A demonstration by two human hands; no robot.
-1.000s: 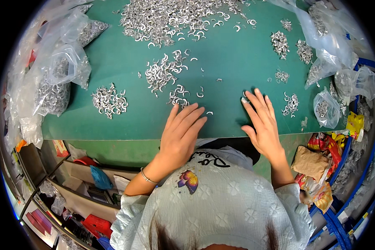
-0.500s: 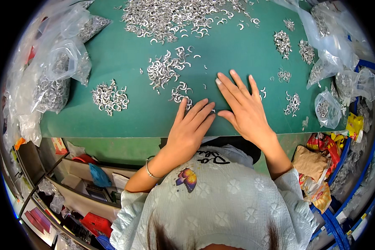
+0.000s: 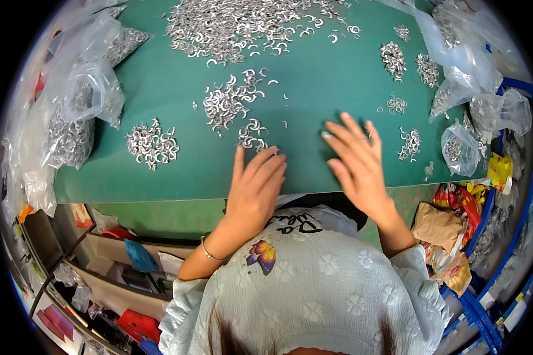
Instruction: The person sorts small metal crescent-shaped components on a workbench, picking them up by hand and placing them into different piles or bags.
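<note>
On the green mat (image 3: 314,65) near its front edge, both hands are laid flat with nothing gripped. The left hand (image 3: 256,184) is pressed palm down, its fingers close together and pointing toward twelve o'clock; its fingertips are touching or just short of a small cluster of C-shaped metal clips (image 3: 253,134), which cannot be told apart at this angle. A thin bracelet (image 3: 207,251) is worn on that wrist. The right hand (image 3: 356,161) is held at three o'clock of the left, fingers spread and slightly lifted over bare mat. A middle heap of clips (image 3: 228,100) lies at twelve o'clock of the small cluster, a separate pile (image 3: 151,143) at nine o'clock, and the largest spread (image 3: 243,26) at the far edge. Clear plastic bags of clips (image 3: 77,112) are stacked at the mat's nine o'clock side, and more bags (image 3: 462,145) at three o'clock.
</note>
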